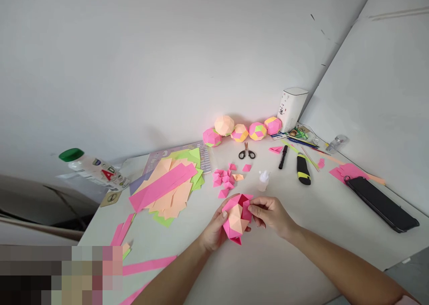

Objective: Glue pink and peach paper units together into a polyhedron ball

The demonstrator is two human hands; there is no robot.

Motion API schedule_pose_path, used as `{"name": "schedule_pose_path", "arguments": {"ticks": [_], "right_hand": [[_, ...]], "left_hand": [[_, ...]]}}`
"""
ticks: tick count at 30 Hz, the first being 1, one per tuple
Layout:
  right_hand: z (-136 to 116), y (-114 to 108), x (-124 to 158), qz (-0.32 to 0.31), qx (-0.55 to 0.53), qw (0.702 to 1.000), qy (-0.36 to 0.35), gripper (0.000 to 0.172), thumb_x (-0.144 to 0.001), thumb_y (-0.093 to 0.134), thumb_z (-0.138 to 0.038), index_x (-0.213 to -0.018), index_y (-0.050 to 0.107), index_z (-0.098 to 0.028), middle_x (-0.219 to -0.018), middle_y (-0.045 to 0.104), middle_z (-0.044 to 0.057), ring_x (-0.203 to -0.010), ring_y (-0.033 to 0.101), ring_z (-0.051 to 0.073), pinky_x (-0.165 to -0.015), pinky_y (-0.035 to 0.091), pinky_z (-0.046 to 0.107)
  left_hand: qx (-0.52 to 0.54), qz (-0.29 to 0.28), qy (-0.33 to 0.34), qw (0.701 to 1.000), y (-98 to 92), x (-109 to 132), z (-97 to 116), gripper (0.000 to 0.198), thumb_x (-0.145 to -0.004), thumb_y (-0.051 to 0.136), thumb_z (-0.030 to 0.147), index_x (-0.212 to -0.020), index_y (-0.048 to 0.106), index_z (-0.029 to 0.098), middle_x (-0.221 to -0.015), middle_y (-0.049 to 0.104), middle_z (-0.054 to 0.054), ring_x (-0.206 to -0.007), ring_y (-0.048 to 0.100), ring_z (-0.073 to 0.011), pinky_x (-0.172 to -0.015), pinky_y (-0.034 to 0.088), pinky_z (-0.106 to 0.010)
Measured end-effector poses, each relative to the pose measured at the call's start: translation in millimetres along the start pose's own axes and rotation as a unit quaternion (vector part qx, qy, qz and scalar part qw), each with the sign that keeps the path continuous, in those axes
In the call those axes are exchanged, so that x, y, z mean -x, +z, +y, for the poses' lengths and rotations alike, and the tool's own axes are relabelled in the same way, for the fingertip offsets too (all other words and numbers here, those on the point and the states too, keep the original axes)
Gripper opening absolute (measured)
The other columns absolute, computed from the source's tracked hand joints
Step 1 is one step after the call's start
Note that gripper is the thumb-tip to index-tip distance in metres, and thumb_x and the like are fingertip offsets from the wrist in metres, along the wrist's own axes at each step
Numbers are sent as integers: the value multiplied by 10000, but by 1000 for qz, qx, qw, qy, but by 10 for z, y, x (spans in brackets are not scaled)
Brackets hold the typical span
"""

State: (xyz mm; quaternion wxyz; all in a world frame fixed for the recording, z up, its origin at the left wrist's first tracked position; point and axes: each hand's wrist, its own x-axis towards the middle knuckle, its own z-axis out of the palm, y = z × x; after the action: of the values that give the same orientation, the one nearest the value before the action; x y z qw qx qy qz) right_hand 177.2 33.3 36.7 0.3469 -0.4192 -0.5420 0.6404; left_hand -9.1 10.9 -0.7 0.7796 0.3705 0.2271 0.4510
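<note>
A half-built pink-and-peach folded-paper polyhedron point(235, 220) is held just above the white table point(301, 256), cradled in the left hand point(212, 234). The right hand point(272, 215) pinches its pink flap, seemingly tucking it in, which calls for a fine, steady grip. Loose pink folded units point(224, 180) lie beyond.

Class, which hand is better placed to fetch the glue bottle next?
Probably the right hand: the glue bottle stands just beyond it, while the left hand cradles the paper model.
</note>
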Motion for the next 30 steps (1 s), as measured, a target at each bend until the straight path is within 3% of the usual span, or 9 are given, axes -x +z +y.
{"name": "schedule_pose_path", "arguments": {"ticks": [21, 30], "right_hand": [[23, -16, 11, -21, -23, 999, 16, 276, -776, 665, -428, -772, 679, -152, -507, 513, -34, -444, 439, 75, -425, 325, 211], [-29, -13, 37, -25, -21, 999, 19, 276, -774, 671, -426, -768, 682, -150, -503, 520, -31, -441, 446, 74, -434, 327, 214]], "left_hand": [[13, -1, 14, 1000, 17, -13, 6, 659, -748, 631, 517, -1298, 441, 208, -1213, 579, -158, -1074, 569, -338, -843, 489, -491], [-14, 28, 30, 999, 25, -3, 2, 627, -751, 621, 496, -1273, 475, 182, -1163, 611, -153, -1082, 564, -324, -896, 449, -477]]}}
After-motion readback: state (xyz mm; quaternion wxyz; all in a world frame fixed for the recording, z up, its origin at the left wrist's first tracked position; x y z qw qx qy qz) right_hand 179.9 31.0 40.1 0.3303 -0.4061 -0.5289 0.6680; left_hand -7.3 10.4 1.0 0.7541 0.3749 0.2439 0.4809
